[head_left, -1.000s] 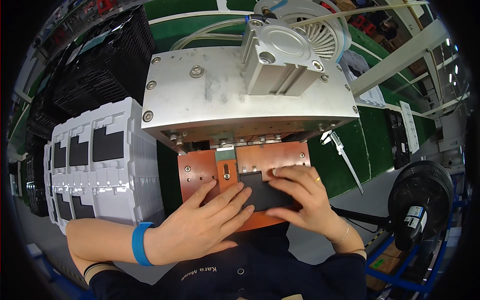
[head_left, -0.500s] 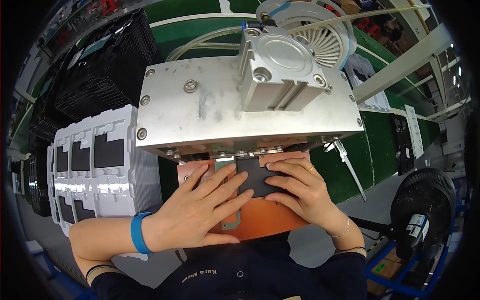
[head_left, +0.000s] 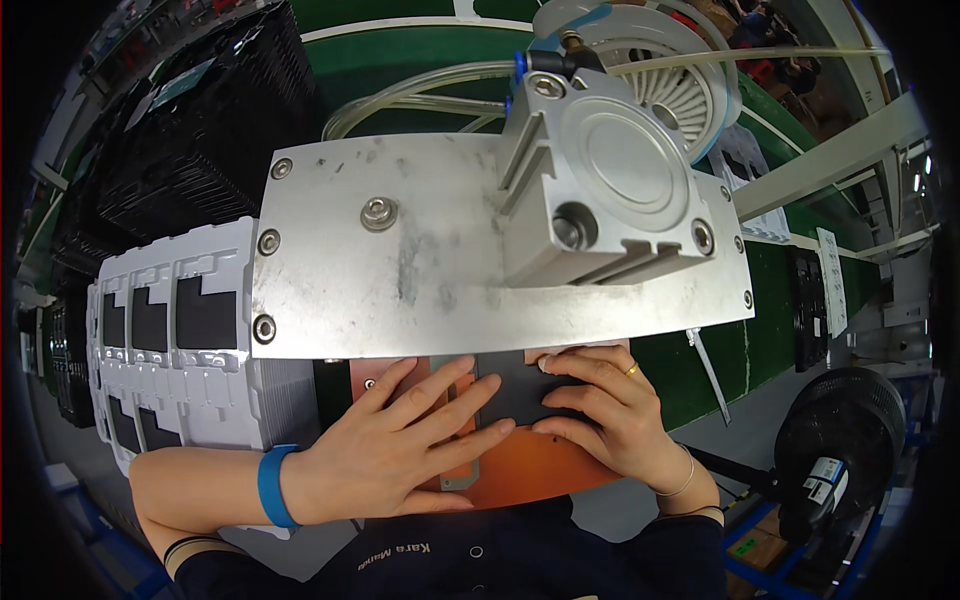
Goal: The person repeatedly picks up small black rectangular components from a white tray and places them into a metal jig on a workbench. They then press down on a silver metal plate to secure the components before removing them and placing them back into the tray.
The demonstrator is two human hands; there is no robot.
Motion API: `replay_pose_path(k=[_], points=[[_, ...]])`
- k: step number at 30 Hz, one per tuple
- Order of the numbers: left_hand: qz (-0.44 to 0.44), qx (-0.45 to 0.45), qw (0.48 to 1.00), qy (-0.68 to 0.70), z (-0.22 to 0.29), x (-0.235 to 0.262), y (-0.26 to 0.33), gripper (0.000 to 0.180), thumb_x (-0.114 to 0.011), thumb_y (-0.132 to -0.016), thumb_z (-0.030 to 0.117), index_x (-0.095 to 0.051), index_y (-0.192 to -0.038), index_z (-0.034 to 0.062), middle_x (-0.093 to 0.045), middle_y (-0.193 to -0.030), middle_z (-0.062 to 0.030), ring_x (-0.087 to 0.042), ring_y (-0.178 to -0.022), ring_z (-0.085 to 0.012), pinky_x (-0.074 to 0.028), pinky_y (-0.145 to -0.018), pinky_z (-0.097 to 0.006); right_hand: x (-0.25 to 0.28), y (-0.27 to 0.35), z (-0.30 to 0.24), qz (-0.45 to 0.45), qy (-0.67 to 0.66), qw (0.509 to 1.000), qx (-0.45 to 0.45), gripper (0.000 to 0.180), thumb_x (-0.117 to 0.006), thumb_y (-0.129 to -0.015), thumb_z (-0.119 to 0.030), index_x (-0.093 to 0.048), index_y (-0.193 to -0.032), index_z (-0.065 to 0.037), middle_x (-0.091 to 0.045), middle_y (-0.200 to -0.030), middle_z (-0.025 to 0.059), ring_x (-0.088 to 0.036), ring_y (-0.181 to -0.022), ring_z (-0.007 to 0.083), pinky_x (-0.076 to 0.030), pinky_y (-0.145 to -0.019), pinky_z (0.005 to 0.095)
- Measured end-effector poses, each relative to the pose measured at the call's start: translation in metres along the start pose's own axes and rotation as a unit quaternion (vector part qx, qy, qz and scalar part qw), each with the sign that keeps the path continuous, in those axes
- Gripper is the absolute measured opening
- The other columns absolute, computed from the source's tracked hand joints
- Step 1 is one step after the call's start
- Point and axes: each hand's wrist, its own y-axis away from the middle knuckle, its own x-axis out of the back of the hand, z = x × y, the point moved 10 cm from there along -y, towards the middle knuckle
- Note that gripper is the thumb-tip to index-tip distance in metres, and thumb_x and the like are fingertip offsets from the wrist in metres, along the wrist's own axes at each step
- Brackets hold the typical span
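Observation:
A dark grey, flat, notched piece [head_left: 508, 388] lies on an orange fixture plate [head_left: 545, 468], under the front edge of a metal press. My left hand [head_left: 400, 435] is spread flat across the left part of the fixture, fingertips at the piece's left edge. My right hand [head_left: 610, 405], with a gold ring, has bent fingers and thumb closed about the piece's right side. A thin metal-coloured strip [head_left: 460, 475] shows partly beneath my left fingers. The far end of the piece is hidden by the press.
The press's silver top plate [head_left: 430, 270] carries a square air cylinder [head_left: 620, 190]. At left stand stacked white trays [head_left: 175, 375] with dark pieces and black trays [head_left: 190, 140]. A caliper [head_left: 710, 375] lies right on the green bench [head_left: 680, 380]; a black fan [head_left: 840, 440] stands beyond.
The view has shifted, so the press looks larger and covers more of the fixture. Both hands keep nearly the same pose on the fixture and piece.

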Motion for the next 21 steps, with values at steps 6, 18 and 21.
replay_pose_path(k=[6,18,21], points=[[-0.011,0.009,1.0,0.025,-0.0008,-0.0037,0.0008,0.07,-0.059,-0.085,0.066,-0.054,-0.14,0.023,-0.041,-0.15,-0.0136,-0.038,-0.137,-0.0381,-0.033,-0.106,-0.056,-0.0006,0.0008,0.004,-0.02,-0.013,1.0,-0.02,0.028,-0.084,-0.069,-0.02,-0.066,-0.085,-0.005,-0.066,-0.114,0.0106,-0.059,-0.098,0.0255,-0.048,-0.082,0.0344],[-0.022,0.011,1.0,0.018,-0.0004,-0.0042,0.0028,0.07,-0.062,-0.083,0.064,-0.054,-0.139,0.0233,-0.04,-0.152,-0.0125,-0.031,-0.141,-0.0378,-0.022,-0.111,-0.06,-0.0016,0.0052,0.0099,-0.019,-0.021,0.999,-0.04,0.031,-0.087,-0.067,-0.021,-0.066,-0.084,-0.007,-0.063,-0.095,0.0097,-0.061,-0.081,0.0252,-0.048,-0.074,0.0346],[-0.025,0.018,0.999,0.018,-0.0001,-0.0033,0.003,0.07,-0.063,-0.082,0.064,-0.055,-0.139,0.0233,-0.04,-0.152,-0.0123,-0.031,-0.142,-0.0373,-0.022,-0.112,-0.06,0.0016,0.0015,0.0097,0.013,-0.004,0.999,-0.037,0.03,-0.089,-0.063,-0.027,-0.067,-0.075,-0.012,-0.058,-0.065,-0.0021,-0.053,-0.059,0.0151,-0.04,-0.059,0.0281]])
